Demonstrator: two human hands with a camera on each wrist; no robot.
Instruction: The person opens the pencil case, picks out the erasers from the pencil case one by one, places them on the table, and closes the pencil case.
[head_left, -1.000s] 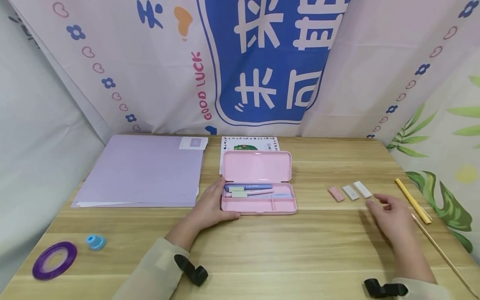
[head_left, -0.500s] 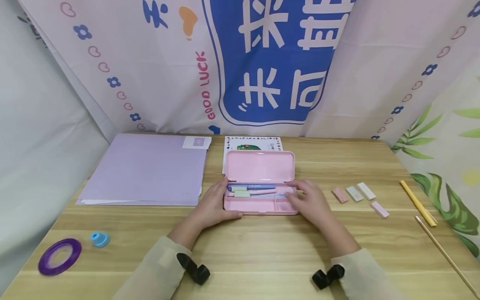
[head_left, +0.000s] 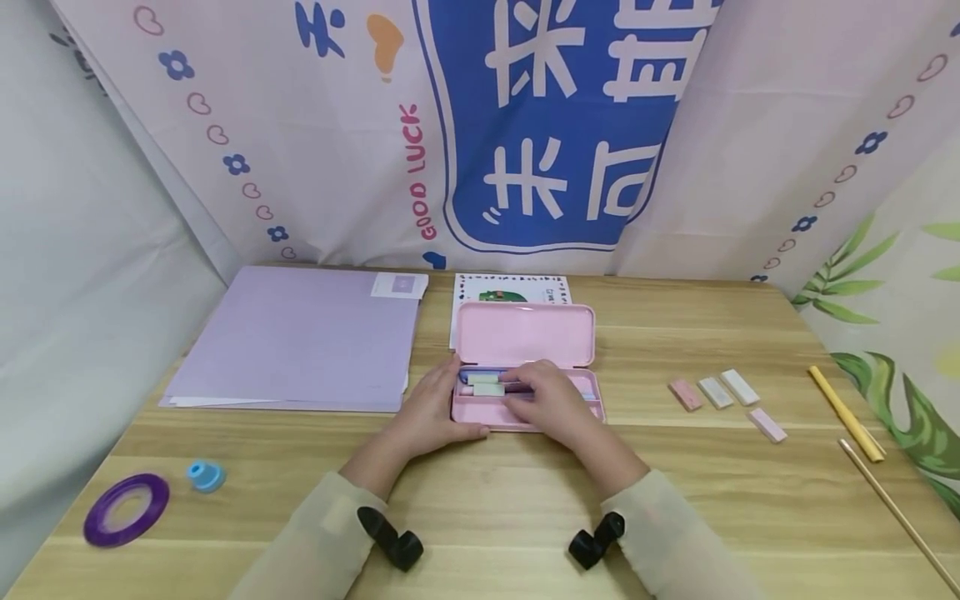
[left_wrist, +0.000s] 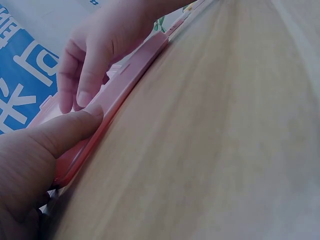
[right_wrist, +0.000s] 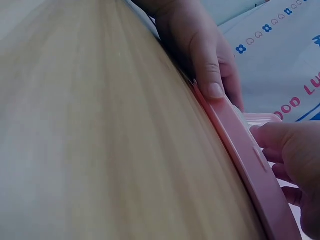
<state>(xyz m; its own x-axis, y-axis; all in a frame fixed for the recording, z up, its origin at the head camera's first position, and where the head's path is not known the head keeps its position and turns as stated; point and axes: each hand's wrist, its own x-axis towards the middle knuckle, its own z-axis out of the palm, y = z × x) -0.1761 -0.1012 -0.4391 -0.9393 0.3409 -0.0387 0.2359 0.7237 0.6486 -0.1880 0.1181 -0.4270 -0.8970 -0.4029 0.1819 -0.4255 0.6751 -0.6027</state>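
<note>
An open pink pencil case (head_left: 527, 335) stands on the table with its lid tipped back. My left hand (head_left: 426, 414) grips its left end, thumb along the front wall. Over the case's tray is my right hand (head_left: 553, 404), its thumb and fingers reaching down among the pens with a gap between them. A blue pen (head_left: 470, 377) and pale green pieces (head_left: 489, 389) show left of those fingertips; the right hand hides the middle of the tray. In the left wrist view, the left thumb (left_wrist: 75, 127) lies against the case's front edge.
Several small erasers (head_left: 716, 392) lie to the right. Beyond them are a yellow stick-like item (head_left: 843, 412) and a thin rod (head_left: 896, 508). Purple folders (head_left: 300, 342) lie back left, a purple tape roll (head_left: 126, 510) and blue cap-shaped piece (head_left: 206, 476) front left. A printed card (head_left: 510, 287) is behind the case.
My right hand has moved left from beside the erasers to the case's right end, then over its pens. A light pink eraser now shows where it was. The left hand keeps its grip.
</note>
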